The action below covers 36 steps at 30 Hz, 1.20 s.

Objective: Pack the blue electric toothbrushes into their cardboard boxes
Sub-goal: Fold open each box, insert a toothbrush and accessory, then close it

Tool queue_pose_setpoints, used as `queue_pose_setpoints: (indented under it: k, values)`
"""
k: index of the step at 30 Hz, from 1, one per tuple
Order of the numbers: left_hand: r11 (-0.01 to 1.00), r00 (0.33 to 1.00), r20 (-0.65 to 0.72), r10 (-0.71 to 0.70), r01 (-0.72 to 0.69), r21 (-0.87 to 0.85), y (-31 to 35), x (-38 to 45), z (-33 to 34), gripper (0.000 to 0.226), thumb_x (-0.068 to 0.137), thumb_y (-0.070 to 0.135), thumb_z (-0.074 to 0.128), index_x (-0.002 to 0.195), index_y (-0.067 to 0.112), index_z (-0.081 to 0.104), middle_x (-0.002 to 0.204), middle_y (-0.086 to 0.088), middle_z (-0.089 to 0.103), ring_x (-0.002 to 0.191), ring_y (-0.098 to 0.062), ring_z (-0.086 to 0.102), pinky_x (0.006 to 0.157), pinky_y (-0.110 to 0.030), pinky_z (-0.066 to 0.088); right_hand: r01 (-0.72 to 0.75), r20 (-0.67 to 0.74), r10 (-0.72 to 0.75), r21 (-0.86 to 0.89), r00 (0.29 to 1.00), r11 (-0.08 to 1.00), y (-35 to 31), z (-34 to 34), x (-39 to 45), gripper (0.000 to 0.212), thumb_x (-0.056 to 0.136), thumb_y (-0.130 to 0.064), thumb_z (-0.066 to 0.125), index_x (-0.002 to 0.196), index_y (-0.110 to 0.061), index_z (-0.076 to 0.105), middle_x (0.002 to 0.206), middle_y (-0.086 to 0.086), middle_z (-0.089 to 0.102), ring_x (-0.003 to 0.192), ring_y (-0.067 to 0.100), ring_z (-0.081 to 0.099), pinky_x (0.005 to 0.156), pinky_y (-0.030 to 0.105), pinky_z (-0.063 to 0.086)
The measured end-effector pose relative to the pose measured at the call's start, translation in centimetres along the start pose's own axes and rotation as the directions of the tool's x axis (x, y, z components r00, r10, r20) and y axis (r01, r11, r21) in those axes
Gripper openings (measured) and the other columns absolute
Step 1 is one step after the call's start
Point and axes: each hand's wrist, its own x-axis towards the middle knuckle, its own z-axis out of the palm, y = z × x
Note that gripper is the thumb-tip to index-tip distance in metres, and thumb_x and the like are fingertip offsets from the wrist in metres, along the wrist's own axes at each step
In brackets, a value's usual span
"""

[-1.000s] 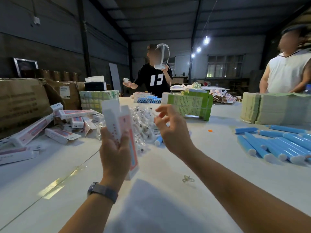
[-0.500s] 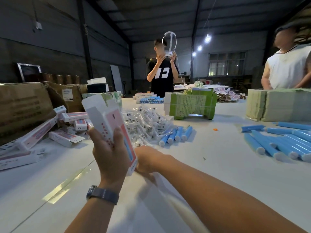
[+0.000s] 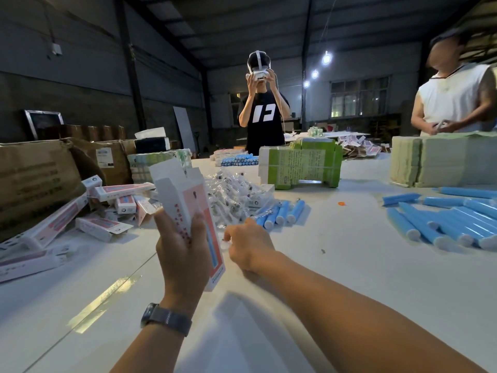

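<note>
- left hand (image 3: 183,254) holds a pink and white box (image 3: 188,208) upright above the surface (image 3: 349,278); fingers wrapped round its lower half, top flaps open.
- right hand (image 3: 248,244) low over the surface just right of the box, fingers curled at a small clear item at its fingertips; cannot tell whether it is gripped.
- clear packets (image 3: 231,195) heaped behind both hands.
- four blue toothbrushes (image 3: 282,214) lie side by side at the right edge of the packet heap, just beyond the right hand.
- larger pile of blue toothbrushes (image 3: 446,219) on the right side of the surface, well apart from the hands.
- packed and flat pink boxes (image 3: 107,208) scattered on the left, beside brown cartons (image 3: 35,179).
- green stack of flat boxes (image 3: 301,165) stands mid-surface; pale stack (image 3: 441,162) at far right.
- two other people at the far side; one in a black shirt (image 3: 263,122) holds a headset to the face.
</note>
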Motion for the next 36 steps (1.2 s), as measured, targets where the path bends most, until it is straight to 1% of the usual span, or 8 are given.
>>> queue_pose_setpoints:
  k: [3, 8, 11, 15, 20, 23, 28, 36]
  values:
    - [1.000, 0.999, 0.026, -0.018, 0.018, -0.013, 0.1, -0.1, 0.1, 0.034, 0.093, 0.043, 0.049, 0.111, 0.020, 0.031, 0.115, -0.001, 0.053, 0.088, -0.010, 0.063, 0.063, -0.016, 0.048, -0.004, -0.144, 0.027, 0.156, 0.989, 0.988, 0.8, -1.2, -0.1, 0.028, 0.091, -0.005, 0.052, 0.114, -0.017, 0.062, 0.105, 0.006, 0.066, 0.099, 0.024, 0.058, 0.085, 0.040, 0.051]
    - [1.000, 0.993, 0.113, -0.024, 0.024, 0.003, 0.1, -0.6, 0.5, 0.025, 0.100, 0.030, 0.052, 0.109, 0.019, 0.031, 0.114, -0.002, 0.055, 0.086, -0.010, 0.063, 0.053, -0.008, 0.047, 0.034, -0.361, 0.217, 0.575, 0.907, 0.817, 2.5, -5.8, -0.9, 0.025, 0.088, 0.004, 0.060, 0.110, -0.007, 0.064, 0.080, -0.008, 0.056, 0.067, 0.009, 0.056, 0.056, 0.008, 0.044]
    - [1.000, 0.983, 0.185, 0.005, -0.004, -0.010, 0.5, -1.1, 0.6, 0.031, 0.098, 0.036, 0.054, 0.105, 0.015, 0.032, 0.109, -0.006, 0.059, 0.083, -0.013, 0.066, 0.055, -0.013, 0.052, 0.134, -0.447, 0.365, 0.763, 0.817, 0.633, 3.4, -9.4, -2.1, 0.020, 0.091, -0.001, 0.061, 0.107, -0.013, 0.063, 0.088, -0.002, 0.064, 0.080, 0.015, 0.064, 0.071, 0.019, 0.054]
    - [0.998, 0.968, 0.248, 0.037, -0.048, 0.041, 1.0, -1.9, 0.8, 0.037, 0.089, 0.046, 0.047, 0.107, 0.015, 0.034, 0.104, -0.002, 0.059, 0.081, -0.030, 0.068, 0.063, -0.046, 0.061, 0.270, -0.512, 0.404, 0.811, 0.758, 0.519, 3.5, -13.8, -3.9, 0.019, 0.094, -0.003, 0.058, 0.098, -0.021, 0.060, 0.080, -0.002, 0.067, 0.072, 0.006, 0.064, 0.068, 0.023, 0.052]
    - [0.995, 0.949, 0.303, 0.082, -0.097, 0.035, 0.9, -2.2, 0.9, 0.037, 0.090, 0.047, 0.046, 0.105, 0.016, 0.032, 0.101, 0.009, 0.058, 0.081, -0.020, 0.070, 0.059, -0.034, 0.061, 0.415, -0.562, 0.330, 0.807, 0.759, 0.420, 2.0, -17.2, -5.5, 0.021, 0.087, -0.001, 0.067, 0.099, -0.019, 0.065, 0.083, 0.004, 0.072, 0.073, 0.011, 0.067, 0.070, 0.024, 0.055]
    - [0.993, 0.938, 0.330, 0.104, -0.117, 0.018, 0.9, -2.4, 0.9, 0.037, 0.091, 0.048, 0.046, 0.105, 0.017, 0.032, 0.103, 0.006, 0.060, 0.079, -0.003, 0.067, 0.056, -0.023, 0.059, 0.440, -0.580, 0.198, 0.762, 0.790, 0.476, 0.5, -17.8, -6.0, 0.024, 0.083, -0.001, 0.070, 0.098, -0.019, 0.066, 0.085, 0.000, 0.073, 0.077, 0.010, 0.069, 0.068, 0.018, 0.053]
    - [0.995, 0.915, 0.391, 0.098, -0.086, -0.048, 0.9, -2.8, 1.2, 0.028, 0.092, 0.048, 0.046, 0.108, 0.030, 0.033, 0.101, 0.037, 0.055, 0.086, -0.001, 0.065, 0.060, -0.021, 0.058, 0.447, -0.583, -0.011, 0.611, 0.813, 0.654, -1.1, -17.3, -6.2, 0.028, 0.081, 0.001, 0.073, 0.096, -0.021, 0.066, 0.085, -0.006, 0.071, 0.066, 0.010, 0.064, 0.066, 0.019, 0.055]
    - [0.975, 0.906, 0.419, 0.066, 0.031, -0.220, 1.6, -3.0, 1.2, 0.024, 0.090, 0.050, 0.050, 0.099, 0.058, 0.030, 0.103, 0.036, 0.054, 0.099, 0.004, 0.063, 0.067, -0.014, 0.054, 0.558, -0.738, -0.065, 0.446, 0.672, 0.700, -2.1, -17.3, -6.6, 0.023, 0.080, 0.000, 0.072, 0.099, -0.012, 0.068, 0.089, -0.003, 0.071, 0.068, 0.014, 0.063, 0.068, 0.029, 0.058]
